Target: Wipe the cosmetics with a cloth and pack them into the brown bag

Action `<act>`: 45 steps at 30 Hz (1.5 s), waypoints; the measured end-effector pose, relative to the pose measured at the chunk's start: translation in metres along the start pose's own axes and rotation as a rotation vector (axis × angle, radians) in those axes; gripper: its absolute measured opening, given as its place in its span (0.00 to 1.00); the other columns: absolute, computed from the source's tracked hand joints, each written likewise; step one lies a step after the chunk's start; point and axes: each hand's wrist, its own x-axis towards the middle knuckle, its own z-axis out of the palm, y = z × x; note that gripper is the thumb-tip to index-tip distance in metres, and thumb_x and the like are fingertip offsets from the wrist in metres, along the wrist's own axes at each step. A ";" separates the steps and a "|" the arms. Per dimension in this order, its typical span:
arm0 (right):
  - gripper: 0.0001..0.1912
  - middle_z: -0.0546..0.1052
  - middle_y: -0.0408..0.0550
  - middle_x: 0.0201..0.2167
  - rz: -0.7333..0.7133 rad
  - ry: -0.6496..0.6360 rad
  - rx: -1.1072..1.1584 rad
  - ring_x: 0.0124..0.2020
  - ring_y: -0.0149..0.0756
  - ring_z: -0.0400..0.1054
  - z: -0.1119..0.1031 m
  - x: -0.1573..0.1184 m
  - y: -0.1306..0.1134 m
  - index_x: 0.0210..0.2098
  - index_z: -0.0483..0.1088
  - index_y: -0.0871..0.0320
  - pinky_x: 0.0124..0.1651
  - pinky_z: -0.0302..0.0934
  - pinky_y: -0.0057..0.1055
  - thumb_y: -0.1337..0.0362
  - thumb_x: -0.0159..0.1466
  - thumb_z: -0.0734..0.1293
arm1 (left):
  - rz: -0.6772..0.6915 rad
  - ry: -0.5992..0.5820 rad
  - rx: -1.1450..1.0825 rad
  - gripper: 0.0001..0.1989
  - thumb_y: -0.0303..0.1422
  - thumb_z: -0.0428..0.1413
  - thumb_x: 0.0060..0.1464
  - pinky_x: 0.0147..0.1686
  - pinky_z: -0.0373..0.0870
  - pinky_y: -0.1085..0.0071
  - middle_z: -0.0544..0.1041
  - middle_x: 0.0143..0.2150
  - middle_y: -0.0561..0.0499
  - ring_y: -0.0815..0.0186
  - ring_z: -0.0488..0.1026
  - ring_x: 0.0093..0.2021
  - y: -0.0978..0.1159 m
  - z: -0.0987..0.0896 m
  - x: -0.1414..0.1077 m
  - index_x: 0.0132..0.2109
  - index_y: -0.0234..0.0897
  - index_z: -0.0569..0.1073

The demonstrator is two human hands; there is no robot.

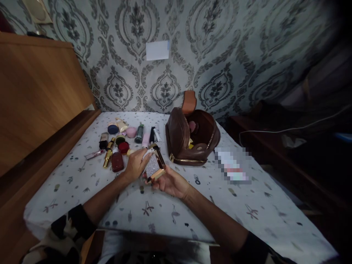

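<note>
A gold-edged compact with a glittery silver face [153, 167] is held up between both hands near the middle of the table. My right hand [171, 182] grips its lower right edge from below. My left hand [136, 164] is at its upper left side, fingers bent around a small pale item whose shape is partly hidden. Just left of my left hand stand a dark red bottle [117, 162] and a round red jar [123, 147]. To the right, behind my hands, a brown bag [178, 139] sits unzipped with a few items inside.
On the patterned white tablecloth [176, 220], several cosmetics lie at the back left, including a green bottle [139, 133], a pink jar [131, 132] and a blue jar [113, 128]. A blurred item [233, 167] lies right of the bag. Wooden furniture [41, 80] borders the left.
</note>
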 end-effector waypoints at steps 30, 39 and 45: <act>0.26 0.78 0.42 0.29 -0.124 0.243 -0.129 0.23 0.28 0.75 -0.009 0.008 -0.001 0.43 0.65 0.58 0.22 0.63 0.18 0.54 0.53 0.77 | -0.111 -0.056 -0.651 0.14 0.43 0.53 0.63 0.59 0.66 0.58 0.80 0.48 0.45 0.56 0.74 0.56 0.025 -0.004 0.004 0.43 0.37 0.76; 0.28 0.73 0.34 0.21 -0.091 0.287 -0.162 0.12 0.23 0.65 -0.007 0.007 -0.002 0.41 0.64 0.56 0.12 0.48 0.16 0.51 0.50 0.78 | -0.197 -0.042 -0.722 0.23 0.48 0.50 0.63 0.59 0.64 0.59 0.75 0.58 0.43 0.54 0.72 0.57 0.024 -0.005 0.001 0.53 0.36 0.74; 0.27 0.74 0.34 0.23 -0.177 0.365 -0.040 0.15 0.23 0.68 -0.009 0.010 -0.002 0.39 0.65 0.57 0.15 0.54 0.16 0.53 0.50 0.79 | -0.081 -0.101 -0.558 0.31 0.46 0.56 0.59 0.64 0.58 0.59 0.67 0.66 0.42 0.53 0.65 0.64 0.021 -0.002 -0.003 0.65 0.37 0.65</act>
